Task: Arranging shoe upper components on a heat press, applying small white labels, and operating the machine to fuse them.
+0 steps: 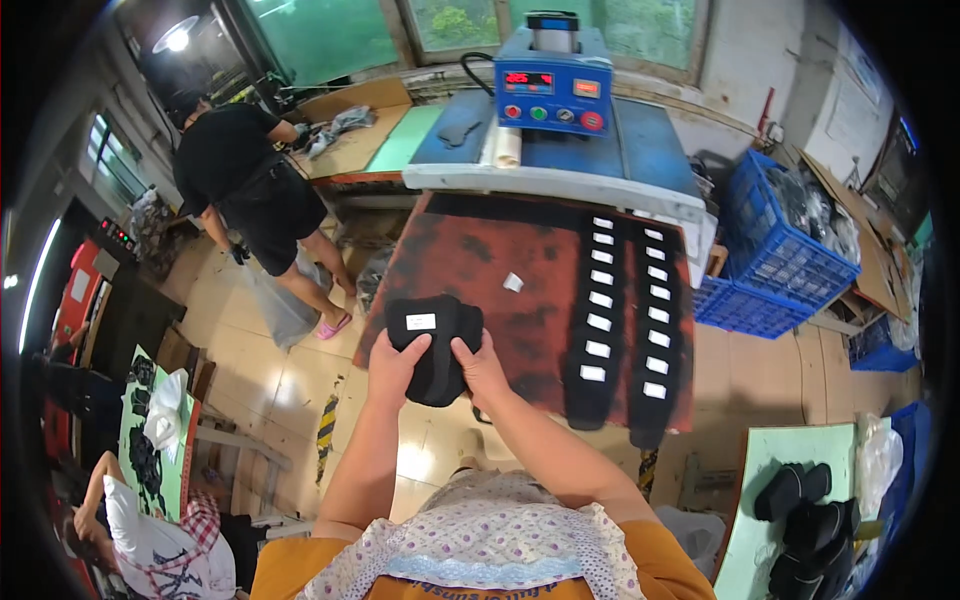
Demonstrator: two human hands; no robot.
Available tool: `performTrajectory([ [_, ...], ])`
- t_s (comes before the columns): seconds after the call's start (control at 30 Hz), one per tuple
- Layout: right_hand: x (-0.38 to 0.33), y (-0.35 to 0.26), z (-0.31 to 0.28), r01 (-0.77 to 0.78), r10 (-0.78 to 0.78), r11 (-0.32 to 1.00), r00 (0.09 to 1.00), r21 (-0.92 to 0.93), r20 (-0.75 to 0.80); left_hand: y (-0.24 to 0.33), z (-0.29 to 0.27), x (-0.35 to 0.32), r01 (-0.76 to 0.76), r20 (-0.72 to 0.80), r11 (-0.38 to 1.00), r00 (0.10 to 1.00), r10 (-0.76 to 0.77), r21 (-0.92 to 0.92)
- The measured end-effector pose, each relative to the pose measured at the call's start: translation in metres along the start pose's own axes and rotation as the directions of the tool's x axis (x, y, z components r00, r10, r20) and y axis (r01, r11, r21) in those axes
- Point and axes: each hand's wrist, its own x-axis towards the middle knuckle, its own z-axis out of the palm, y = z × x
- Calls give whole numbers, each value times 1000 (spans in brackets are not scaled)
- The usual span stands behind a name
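Nearest, just below frame centre, the left hand [392, 368] and right hand [481, 367] were both closed around a stack of black fabric pieces [434, 340], lifted clear of the dark red tabletop [470, 270], white label up. Right of centre, two rows of labelled black pieces [625, 300] lay flat, seemingly for pressing. Farther up stood the blue press machine [552, 85].

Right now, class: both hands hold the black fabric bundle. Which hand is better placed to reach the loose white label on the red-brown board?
Probably the right hand: the loose white label lies up and right of the black fabric bundle, nearer than the left hand.
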Motion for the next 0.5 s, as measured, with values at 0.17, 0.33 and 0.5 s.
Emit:
performTrajectory([
  [0.17, 84, 66, 36, -22, 14, 986, 998, -164, -54, -7, -60, 77, 201, -3, 979, 980, -201, -45],
  [0.33, 102, 77, 41, -6, -116, 718, 985, -696, -129, -45, -94, 113, 372, 25, 927, 928, -371, -56],
  [0.5, 85, 59, 21, 70, -300, 605, 943, -793, -145, -9, -92, 114, 296, 135, 954, 948, -287, -51],
])
